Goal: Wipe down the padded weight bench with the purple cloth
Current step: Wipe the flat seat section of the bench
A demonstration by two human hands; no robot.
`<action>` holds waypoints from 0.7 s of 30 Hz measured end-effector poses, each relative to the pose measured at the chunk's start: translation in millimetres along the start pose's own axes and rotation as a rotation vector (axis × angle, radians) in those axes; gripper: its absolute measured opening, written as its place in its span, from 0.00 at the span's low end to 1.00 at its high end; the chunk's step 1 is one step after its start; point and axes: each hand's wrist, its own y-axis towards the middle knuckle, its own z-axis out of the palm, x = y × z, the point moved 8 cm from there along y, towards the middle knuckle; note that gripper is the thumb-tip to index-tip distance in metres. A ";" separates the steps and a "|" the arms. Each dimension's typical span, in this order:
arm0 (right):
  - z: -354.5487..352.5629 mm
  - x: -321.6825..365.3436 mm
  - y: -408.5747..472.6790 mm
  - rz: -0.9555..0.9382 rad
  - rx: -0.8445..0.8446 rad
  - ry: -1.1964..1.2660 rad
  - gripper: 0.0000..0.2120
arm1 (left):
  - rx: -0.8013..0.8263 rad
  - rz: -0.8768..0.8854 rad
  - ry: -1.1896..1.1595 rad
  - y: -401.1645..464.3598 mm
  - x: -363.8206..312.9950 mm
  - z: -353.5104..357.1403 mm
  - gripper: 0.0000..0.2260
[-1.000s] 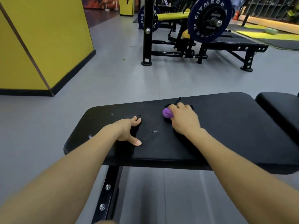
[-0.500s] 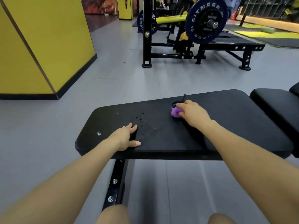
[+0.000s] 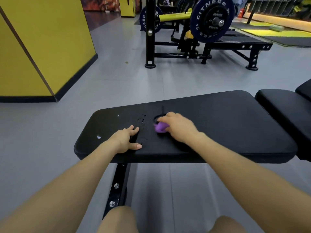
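The black padded bench [image 3: 227, 125] lies across the middle of the view, with wet specks and small white marks on its left part. My right hand [image 3: 179, 127] grips a bunched purple cloth [image 3: 160, 127] and presses it onto the pad near the centre; only a small lump of cloth shows past my fingers. A dark ring-shaped mark [image 3: 159, 117] sits just beyond the cloth. My left hand [image 3: 127, 139] rests flat on the pad near its front edge, fingers spread, holding nothing.
A second black pad [image 3: 282, 111] adjoins on the right. The bench's black steel leg [image 3: 117, 185] runs down between my knees. Beyond, a rack with a blue weight plate [image 3: 212, 19] stands on the grey floor. A yellow wall [image 3: 42, 44] is at left.
My right hand has slid the cloth a little toward me and leftward on the pad. The camera has pulled back, so my knees now show. My left hand stays resting on the pad.
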 end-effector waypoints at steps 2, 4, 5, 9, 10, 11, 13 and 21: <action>-18.2 -45.7 -1.7 0.160 -0.079 -0.027 0.24 | 0.000 -0.002 -0.002 0.8 0.3 1.3 0.35; -26.9 -67.4 -6.0 0.289 -0.136 -0.056 0.22 | -0.005 -0.004 0.001 2.2 1.4 1.5 0.35; -26.4 -62.1 -6.8 0.309 -0.155 -0.073 0.22 | -0.008 -0.006 0.001 3.1 2.1 1.3 0.35; 5.1 27.5 -12.9 0.096 -0.141 -0.031 0.20 | -0.011 -0.018 -0.001 4.4 3.2 1.8 0.35; 12.3 48.4 -17.2 0.027 -0.119 -0.010 0.20 | -0.014 -0.021 -0.006 3.3 2.9 1.8 0.35; 16.4 61.9 -20.5 -0.030 -0.097 0.008 0.20 | -0.018 -0.026 -0.015 1.8 2.5 1.7 0.35; 16.1 65.7 -23.2 -0.098 -0.051 0.034 0.22 | -0.020 -0.037 -0.016 -1.3 0.9 1.7 0.34; -22.5 -55.2 -12.0 0.211 -0.130 -0.030 0.20 | -0.014 -0.075 -0.009 -5.0 -4.1 3.3 0.33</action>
